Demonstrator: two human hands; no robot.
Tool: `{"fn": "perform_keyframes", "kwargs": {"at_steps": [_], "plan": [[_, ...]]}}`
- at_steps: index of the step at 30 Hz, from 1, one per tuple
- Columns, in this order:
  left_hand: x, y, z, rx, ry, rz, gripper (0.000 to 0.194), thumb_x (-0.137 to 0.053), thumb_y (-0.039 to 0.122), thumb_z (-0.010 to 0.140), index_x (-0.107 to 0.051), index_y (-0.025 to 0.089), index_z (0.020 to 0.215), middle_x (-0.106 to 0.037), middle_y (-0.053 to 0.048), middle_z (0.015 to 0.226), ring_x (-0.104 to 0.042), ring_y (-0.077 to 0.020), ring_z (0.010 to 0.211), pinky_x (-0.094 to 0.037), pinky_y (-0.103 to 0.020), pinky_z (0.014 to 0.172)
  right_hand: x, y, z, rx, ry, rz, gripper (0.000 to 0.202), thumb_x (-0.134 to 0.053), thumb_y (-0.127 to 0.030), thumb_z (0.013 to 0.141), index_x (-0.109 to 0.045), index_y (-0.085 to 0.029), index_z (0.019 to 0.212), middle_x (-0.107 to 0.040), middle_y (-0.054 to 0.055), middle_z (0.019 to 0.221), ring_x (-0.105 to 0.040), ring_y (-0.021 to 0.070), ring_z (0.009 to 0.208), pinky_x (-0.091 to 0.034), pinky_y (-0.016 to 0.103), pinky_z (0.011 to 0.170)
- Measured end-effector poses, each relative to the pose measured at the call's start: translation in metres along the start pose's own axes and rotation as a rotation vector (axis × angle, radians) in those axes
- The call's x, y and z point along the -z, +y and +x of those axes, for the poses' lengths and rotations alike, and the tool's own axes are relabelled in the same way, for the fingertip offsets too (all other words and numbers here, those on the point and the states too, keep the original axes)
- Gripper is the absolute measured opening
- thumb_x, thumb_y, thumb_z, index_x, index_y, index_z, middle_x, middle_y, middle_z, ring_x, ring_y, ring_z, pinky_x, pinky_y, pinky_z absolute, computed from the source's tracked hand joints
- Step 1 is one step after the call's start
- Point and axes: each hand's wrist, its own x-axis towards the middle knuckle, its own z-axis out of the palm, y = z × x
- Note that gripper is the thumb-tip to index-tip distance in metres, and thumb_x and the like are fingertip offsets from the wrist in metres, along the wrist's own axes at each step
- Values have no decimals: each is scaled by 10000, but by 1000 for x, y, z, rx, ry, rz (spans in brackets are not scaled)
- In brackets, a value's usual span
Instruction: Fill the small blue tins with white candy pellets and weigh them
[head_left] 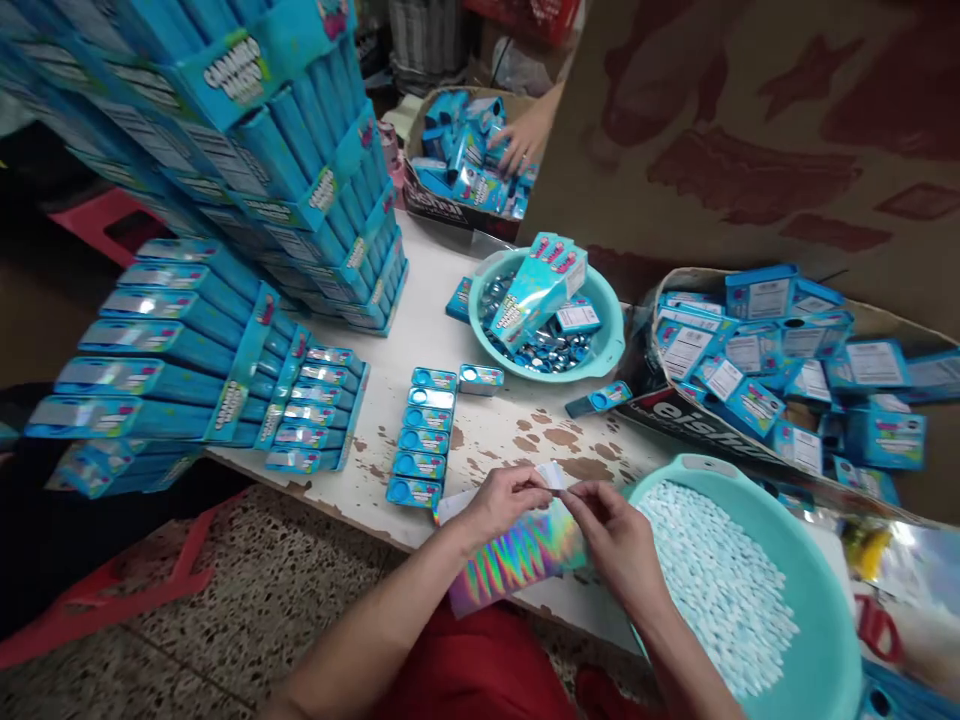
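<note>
Left hand (510, 505) almost closed, thumb and fingers pinched; right hand (615, 540) pinching too, and the fingertips meet on a small strip (557, 492), too tiny to make out in detail! Below them, at the near edge of the scuffed white table (487, 430), there's the shimmering iridescent sheet (510, 568). Blue candy boxes (421, 440) line up just left, a turquoise basin (821, 600) of pale candies (720, 590) sits right, and on the far side another person's hand (525, 135) dips into a crowded carton (457, 212).
</note>
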Motion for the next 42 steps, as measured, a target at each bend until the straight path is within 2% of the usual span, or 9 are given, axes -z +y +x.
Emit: {"fn": "perform_keyframes", "kwargs": {"at_steps": [2,11,18,24,27,31,36,39,42], "plan": [[20,5,-9,46,105,82,208,-555,320,776,-657,143,739,-596,-5,627,-560,-136,652,-426,-243,648,-21,-6,7,-28,-38,35,386,-577,-560,723,-641,-180,693,-655,41,624,-562,170,548,-428,267,531],[177,41,-7,-34,336,597,208,-358,267,832,-473,204,993,-475,58,587,-473,-134,583,-363,-243,615,-152,-76,90,18,-27,60,246,-549,-376,722,-685,-171,720,-688,36,698,-584,180,629,-413,273,611],[222,28,28,1,345,761,191,-324,237,842,-440,217,993,-498,25,657,-515,-169,648,-386,-271,647,-190,-102,120,-76,58,-160,183,-524,-272,738,-688,-193,715,-668,45,738,-576,195,662,-354,272,573],[221,13,32,161,421,648,239,-375,255,835,-485,197,1039,-576,8,684,-576,-183,700,-449,-301,700,-191,-99,122,-64,107,-225,184,-530,-232,745,-675,-188,849,-633,57,855,-565,202,730,-362,278,588],[211,4,27,253,536,660,337,-366,274,851,-491,146,1137,-658,-90,893,-603,-239,933,-443,-376,854,-187,-86,119,131,215,-270,292,-471,-182,803,-625,-172,1050,-593,85,1000,-551,209,852,-391,289,651],[194,-5,22,150,523,561,498,-238,407,923,-375,153,1329,-429,-118,1411,-369,-194,1316,-313,-331,1059,-193,-73,110,492,131,-512,277,-464,-270,896,-615,-206,1119,-572,118,1135,-493,264,986,-399,363,761],[182,8,3,343,567,705,523,-398,513,869,-490,166,1250,-396,-147,1428,-248,-314,1371,-225,-499,1093,-189,-64,102,547,68,-545,350,-467,-309,910,-544,-179,1226,-529,150,1254,-458,298,1090,-414,438,838],[142,17,-15,54,796,834,442,-439,461,872,-534,145,1166,-517,-159,1272,-408,-289,1252,-320,-456,1045,-150,-31,88,623,160,-361,355,-392,-228,932,-511,-178,1264,-528,141,1240,-468,246,1135,-421,418,911],[65,9,-18,-213,552,858,247,-399,330,915,-591,201,1002,-607,-76,1008,-549,-196,1005,-440,-335,912,-95,23,66,586,251,-301,361,-343,-153,923,-558,-219,1206,-578,108,1079,-535,212,1021,-459,401,878]]}}
